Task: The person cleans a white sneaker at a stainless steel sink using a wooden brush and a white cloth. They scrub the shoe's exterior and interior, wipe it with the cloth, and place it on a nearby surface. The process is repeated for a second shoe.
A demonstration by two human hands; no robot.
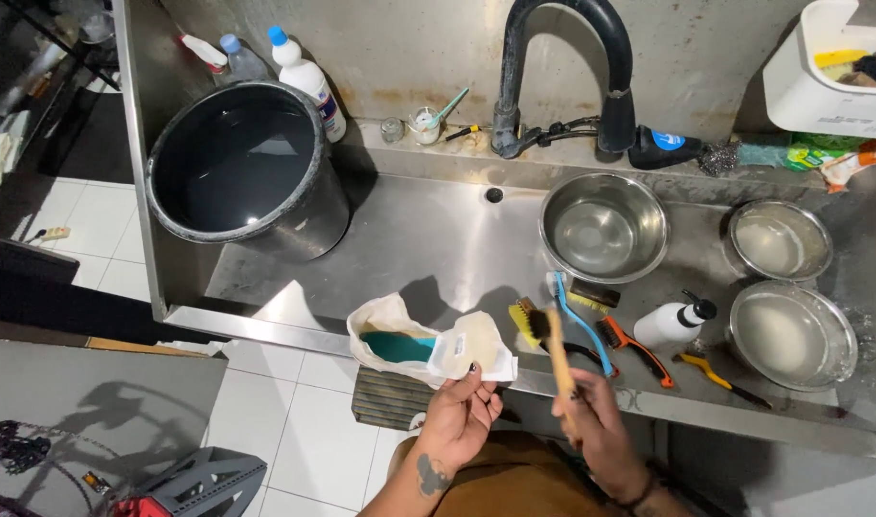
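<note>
Cream shoe (428,349) in left hand (462,421), brush (556,349) alongside

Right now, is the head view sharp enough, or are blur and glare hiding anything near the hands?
Head view: right hand and its wooden brush are motion-blurred; left hand and the cream shoe stay sharp; glare streaks the steel sink; edges bow.

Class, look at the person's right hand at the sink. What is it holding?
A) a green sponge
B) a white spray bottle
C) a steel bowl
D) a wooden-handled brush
D: the right hand grips a wooden-handled brush, its dark bristles up near the cream shoe that the left hand holds.
</note>
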